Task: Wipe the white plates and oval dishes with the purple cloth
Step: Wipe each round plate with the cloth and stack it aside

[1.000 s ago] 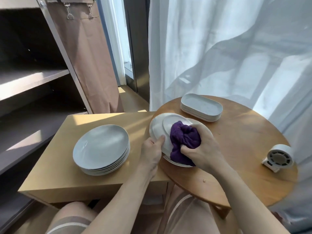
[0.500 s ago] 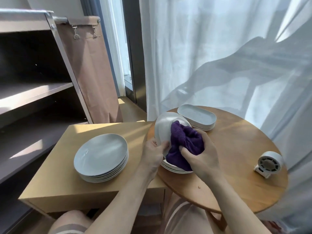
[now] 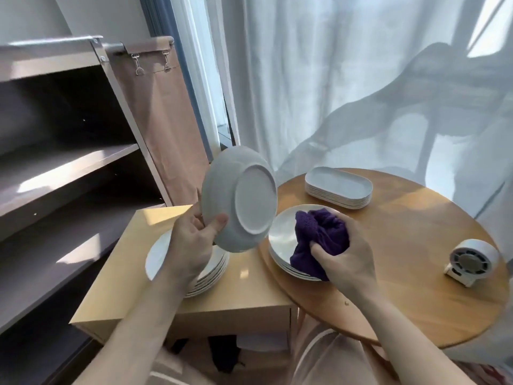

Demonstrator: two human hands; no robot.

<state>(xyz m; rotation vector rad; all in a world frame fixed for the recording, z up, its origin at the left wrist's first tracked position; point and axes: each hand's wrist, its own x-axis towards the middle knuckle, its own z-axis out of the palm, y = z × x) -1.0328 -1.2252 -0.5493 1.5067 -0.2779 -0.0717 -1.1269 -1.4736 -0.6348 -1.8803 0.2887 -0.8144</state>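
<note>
Purple cloth (image 3: 322,234) bunched in right fingers (image 3: 322,250), plate (image 3: 244,195) between left fingers (image 3: 219,220)

Setting: domestic room beside a window. Evidence: sheer white curtain (image 3: 319,79) over bright glass; small round wooden tabletop (image 3: 402,245); low boxy side table (image 3: 244,290); open shelf unit (image 3: 83,162) with clipped-on fabric cover (image 3: 163,120); stacked white plates (image 3: 283,237); small white fan (image 3: 472,259).
</note>
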